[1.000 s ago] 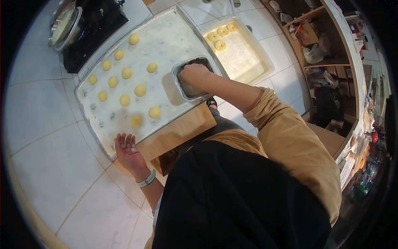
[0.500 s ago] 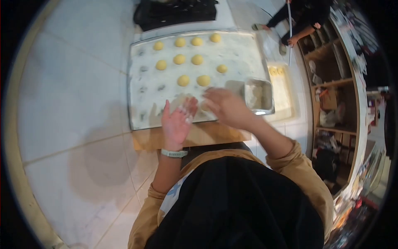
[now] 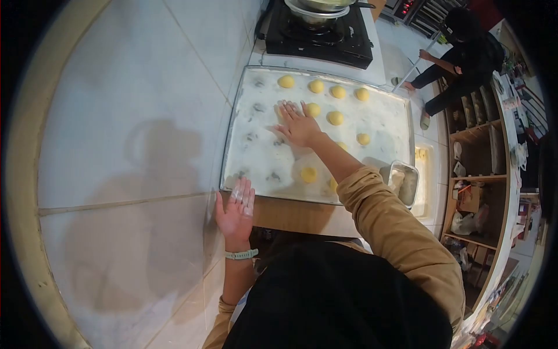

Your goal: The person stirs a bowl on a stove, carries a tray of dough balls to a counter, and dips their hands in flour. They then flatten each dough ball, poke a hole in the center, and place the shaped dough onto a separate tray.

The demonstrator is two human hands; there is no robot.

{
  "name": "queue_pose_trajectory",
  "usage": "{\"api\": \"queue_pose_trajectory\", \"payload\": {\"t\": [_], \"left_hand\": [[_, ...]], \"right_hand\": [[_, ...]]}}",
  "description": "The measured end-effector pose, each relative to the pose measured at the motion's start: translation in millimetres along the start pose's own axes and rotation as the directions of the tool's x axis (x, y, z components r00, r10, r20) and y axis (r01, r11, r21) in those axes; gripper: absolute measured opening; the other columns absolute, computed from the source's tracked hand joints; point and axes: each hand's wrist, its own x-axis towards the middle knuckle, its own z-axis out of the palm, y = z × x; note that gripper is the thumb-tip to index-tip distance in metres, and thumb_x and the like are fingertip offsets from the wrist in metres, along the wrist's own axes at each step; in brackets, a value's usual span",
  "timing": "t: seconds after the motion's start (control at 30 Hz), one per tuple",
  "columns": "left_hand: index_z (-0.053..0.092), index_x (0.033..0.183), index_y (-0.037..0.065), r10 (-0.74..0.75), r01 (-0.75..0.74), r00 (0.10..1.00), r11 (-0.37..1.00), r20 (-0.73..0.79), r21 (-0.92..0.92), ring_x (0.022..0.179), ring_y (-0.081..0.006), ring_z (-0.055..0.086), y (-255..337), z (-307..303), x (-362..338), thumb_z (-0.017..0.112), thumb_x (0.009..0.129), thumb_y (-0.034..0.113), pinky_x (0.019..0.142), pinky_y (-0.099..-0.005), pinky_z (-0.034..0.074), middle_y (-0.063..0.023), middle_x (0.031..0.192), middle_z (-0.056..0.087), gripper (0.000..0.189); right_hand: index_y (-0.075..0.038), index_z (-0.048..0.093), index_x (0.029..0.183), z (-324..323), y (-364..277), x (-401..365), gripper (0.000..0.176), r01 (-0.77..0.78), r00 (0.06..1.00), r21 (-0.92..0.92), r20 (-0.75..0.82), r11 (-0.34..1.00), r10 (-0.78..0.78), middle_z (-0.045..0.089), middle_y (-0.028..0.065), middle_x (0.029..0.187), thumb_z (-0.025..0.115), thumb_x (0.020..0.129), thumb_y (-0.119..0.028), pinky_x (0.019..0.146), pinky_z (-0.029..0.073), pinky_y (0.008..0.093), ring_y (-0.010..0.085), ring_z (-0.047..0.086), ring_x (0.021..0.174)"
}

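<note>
A large floured tray (image 3: 378, 104) carries several round yellow dough balls (image 3: 335, 118). Over its middle, my right hand (image 3: 299, 126) reaches palm down with fingers spread, beside one ball and partly covering another at its fingertips; whether it touches that one I cannot tell. My left hand (image 3: 236, 210) is palm up at the tray's near left corner, fingers stretched, with white flour on them and nothing held. A metal container (image 3: 410, 185) with pale powder stands at the tray's right near corner. Part of the tray is hidden under my right forearm.
Behind the tray sits a black gas stove (image 3: 349, 51) with a metal pot (image 3: 317, 17). A person (image 3: 465, 55) in dark clothes holds a long pole at the upper right. Wooden shelves (image 3: 476, 148) line the right side. Another tray (image 3: 422, 192) lies beyond the container.
The view has shifted, showing more of the stove and the person. My right hand has moved from the tray's near side to farther across it. My left hand has drawn away to the near left corner.
</note>
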Motion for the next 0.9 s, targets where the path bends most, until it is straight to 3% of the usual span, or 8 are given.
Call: {"api": "queue_pose_trajectory", "payload": {"t": [0.1,0.17,0.47,0.6,0.7,0.8,0.87,0.9], "left_hand": [[0.023,0.131,-0.008,-0.005,0.005,1.0,1.0,-0.01,0.014,0.128,-0.0278,0.027,4.8,-16.1,-1.0,0.04,0.089,0.039,0.107,-0.038,0.023,-0.0193,0.136,0.029,0.065],[0.023,0.131,-0.008,0.002,-0.001,1.0,0.999,-0.023,0.034,0.128,-0.0276,0.027,4.4,-20.6,-1.8,0.039,0.089,0.038,0.107,-0.0374,0.023,-0.0191,0.136,0.029,0.064],[0.024,0.131,-0.007,-0.005,0.007,1.0,0.996,-0.031,0.086,0.128,-0.0276,0.027,3.9,-15.0,4.9,0.039,0.091,0.035,0.106,-0.0368,0.024,-0.0185,0.136,0.03,0.06],[0.025,0.13,-0.007,-0.005,0.013,0.998,0.992,-0.064,0.129,0.127,-0.0278,0.028,6.2,-15.6,3.0,0.039,0.091,0.033,0.106,-0.0372,0.024,-0.0184,0.135,0.031,0.058],[0.026,0.13,-0.007,0.005,0.001,0.998,0.995,-0.066,0.101,0.127,-0.0276,0.029,5.4,-17.5,6.0,0.04,0.091,0.032,0.106,-0.0375,0.024,-0.0182,0.134,0.033,0.057],[0.028,0.129,-0.006,-0.009,0.014,0.999,0.996,-0.053,0.086,0.126,-0.0272,0.031,7.0,-19.7,7.1,0.039,0.091,0.031,0.106,-0.0374,0.025,-0.0179,0.133,0.035,0.054],[0.029,0.129,-0.006,-0.009,0.013,0.999,0.996,-0.047,0.086,0.125,-0.027,0.032,7.2,-19.0,9.0,0.039,0.091,0.03,0.105,-0.0373,0.026,-0.0178,0.133,0.036,0.053],[0.03,0.128,-0.006,0.0,0.008,0.997,0.995,-0.08,0.1,0.125,-0.0269,0.033,7.6,-16.9,7.3,0.04,0.091,0.03,0.105,-0.0374,0.027,-0.0176,0.132,0.036,0.052]], "right_hand": [[-0.001,0.016,0.136,4.9,0.1,-0.8,0.07,0.028,1.0,-0.064,0.015,0.998,-0.027,0.021,0.0124,0.142,0.017,0.089,-0.052,0.108,0.004,0.044,0.0222,0.015,0.133],[-0.002,0.014,0.137,-8.4,-1.3,2.4,0.067,0.028,0.987,-0.13,0.158,0.991,-0.007,0.019,0.0133,0.142,0.019,0.09,-0.05,0.108,0.004,0.0453,0.023,0.016,0.133],[-0.002,0.013,0.137,-1.8,-2.4,6.6,0.067,0.029,0.994,-0.061,0.108,0.998,-0.022,0.019,0.0149,0.142,0.017,0.09,-0.05,0.107,0.0,0.0465,0.0235,0.015,0.133],[-0.003,0.013,0.137,-1.1,3.6,11.5,0.068,0.013,0.98,-0.08,0.2,0.997,0.003,0.018,0.0148,0.142,0.018,0.089,-0.051,0.107,0.001,0.0465,0.0237,0.016,0.133],[-0.005,0.012,0.138,3.2,3.7,5.7,0.068,0.014,0.989,-0.069,0.145,0.998,-0.003,0.017,0.0149,0.143,0.016,0.089,-0.052,0.107,0.001,0.0467,0.0238,0.016,0.133],[-0.003,0.014,0.137,2.7,8.0,2.1,0.064,0.031,0.996,-0.043,0.082,0.999,-0.027,0.025,0.0119,0.14,0.03,0.088,-0.043,0.107,0.001,0.0468,0.0233,0.018,0.132],[-0.007,0.039,0.126,-4.7,20.1,7.9,0.049,-0.021,0.989,-0.028,-0.15,0.999,0.016,0.039,0.0095,0.131,0.047,0.081,-0.025,0.106,0.011,0.0467,0.0226,0.033,0.124],[-0.007,0.039,0.126,-10.5,24.5,8.7,0.049,-0.015,0.989,-0.028,-0.148,0.999,0.011,0.039,0.0095,0.131,0.047,0.081,-0.025,0.106,0.011,0.0467,0.0226,0.033,0.124]]}}
